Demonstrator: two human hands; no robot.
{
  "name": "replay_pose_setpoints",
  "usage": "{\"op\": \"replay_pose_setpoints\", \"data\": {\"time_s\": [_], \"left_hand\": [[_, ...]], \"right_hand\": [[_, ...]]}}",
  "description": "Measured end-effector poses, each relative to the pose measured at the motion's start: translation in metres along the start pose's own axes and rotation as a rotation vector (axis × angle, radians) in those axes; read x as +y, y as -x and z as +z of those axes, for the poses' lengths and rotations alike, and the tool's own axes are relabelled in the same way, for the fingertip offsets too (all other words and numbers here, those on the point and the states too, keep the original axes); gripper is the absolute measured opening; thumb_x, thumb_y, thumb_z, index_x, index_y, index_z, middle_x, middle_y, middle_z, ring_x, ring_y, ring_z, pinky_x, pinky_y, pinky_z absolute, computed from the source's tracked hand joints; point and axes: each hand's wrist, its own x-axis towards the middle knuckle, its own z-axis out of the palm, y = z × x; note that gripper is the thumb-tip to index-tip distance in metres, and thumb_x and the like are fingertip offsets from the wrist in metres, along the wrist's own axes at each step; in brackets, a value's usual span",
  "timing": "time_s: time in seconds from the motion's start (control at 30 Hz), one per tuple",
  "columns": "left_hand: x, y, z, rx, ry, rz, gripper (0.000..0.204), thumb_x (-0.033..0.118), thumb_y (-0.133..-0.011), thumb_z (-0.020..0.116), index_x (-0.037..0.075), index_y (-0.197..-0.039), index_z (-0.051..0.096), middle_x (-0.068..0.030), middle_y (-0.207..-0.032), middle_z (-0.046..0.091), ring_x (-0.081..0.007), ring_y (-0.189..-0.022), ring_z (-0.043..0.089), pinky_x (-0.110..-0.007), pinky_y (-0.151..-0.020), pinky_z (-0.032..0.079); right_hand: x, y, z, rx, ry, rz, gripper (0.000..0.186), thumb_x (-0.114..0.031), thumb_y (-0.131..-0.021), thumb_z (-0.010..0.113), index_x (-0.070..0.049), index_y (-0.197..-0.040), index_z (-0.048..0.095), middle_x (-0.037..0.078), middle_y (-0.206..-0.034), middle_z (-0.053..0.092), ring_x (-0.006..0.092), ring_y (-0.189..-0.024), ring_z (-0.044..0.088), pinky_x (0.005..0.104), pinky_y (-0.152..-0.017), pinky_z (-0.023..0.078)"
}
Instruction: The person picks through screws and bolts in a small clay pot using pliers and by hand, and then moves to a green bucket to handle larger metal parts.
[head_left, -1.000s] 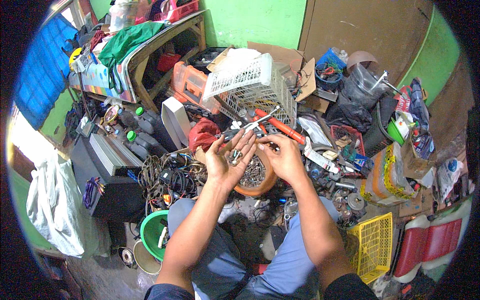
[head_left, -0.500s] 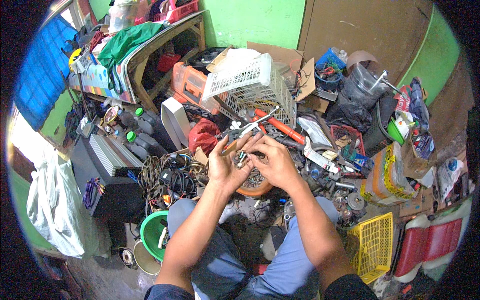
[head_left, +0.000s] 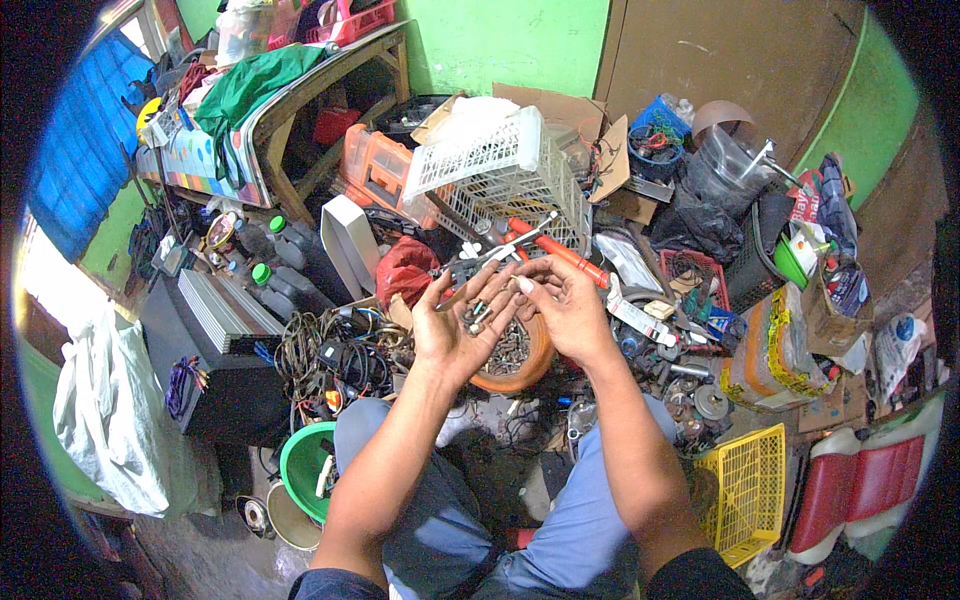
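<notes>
My left hand [head_left: 448, 338] is palm up over an orange bowl [head_left: 544, 358], its fingers stretched out and slightly cupped. Several small bolts [head_left: 478, 314] lie loose on its palm and fingers. Close by on the right, my right hand [head_left: 568, 318] has thumb and forefinger pinched together near the left fingertips. Whatever sits in that pinch, if anything, is too small to name. Below both hands, many small metal fasteners [head_left: 508, 358] fill the bowl, which is partly hidden by the left hand.
Tangled cables [head_left: 345, 350] and a green basin [head_left: 305, 470] are at the left. Beyond the hands stand a white plastic crate [head_left: 490, 160], an orange tube [head_left: 565, 250] and a red bag [head_left: 405, 270]. At the right are a taped box [head_left: 770, 350] and a yellow basket [head_left: 750, 490].
My right hand has drawn back from the left palm, up and to the right, still pinching. The bolts in the palm and more of the bowl now show.
</notes>
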Motion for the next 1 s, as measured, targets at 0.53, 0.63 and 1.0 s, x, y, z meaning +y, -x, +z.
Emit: {"op": "replay_pose_setpoints", "data": {"time_s": [0.53, 0.63, 1.0], "left_hand": [[0.001, -0.001, -0.001, -0.044, 0.05, 0.007, 0.071, 0.044, -0.1, 0.043, -0.006, -0.15, 0.034, -0.0277, -0.152, 0.042, -0.0385, -0.141, 0.042, -0.051, -0.119, 0.035], [0.0, 0.001, 0.0, -0.019, 0.014, -0.013, 0.072, 0.047, -0.098, 0.046, -0.006, -0.148, 0.038, -0.0267, -0.15, 0.044, -0.036, -0.138, 0.047, -0.047, -0.118, 0.037], [-0.003, 0.005, 0.005, 0.03, -0.072, -0.047, 0.078, 0.054, -0.098, 0.046, -0.007, -0.146, 0.043, -0.0178, -0.122, 0.064, -0.0237, -0.102, 0.064, -0.035, -0.091, 0.052]], "right_hand": [[-0.004, 0.003, -0.003, 0.129, 0.569, -0.215, 0.016, -0.006, -0.088, 0.07, 0.0, -0.103, 0.069, 0.017, -0.098, 0.068, 0.0297, -0.083, 0.071, 0.0376, -0.074, 0.057], [-0.01, 0.005, 0.0, 0.05, 0.592, -0.251, 0.017, -0.006, -0.088, 0.07, -0.001, -0.104, 0.071, 0.016, -0.1, 0.068, 0.0309, -0.087, 0.071, 0.0399, -0.079, 0.057], [-0.007, 0.008, 0.003, -0.143, 0.569, -0.417, 0.02, -0.003, -0.079, 0.074, -0.002, -0.1, 0.075, 0.013, -0.104, 0.068, 0.0307, -0.101, 0.068, 0.0395, -0.092, 0.054]]}}
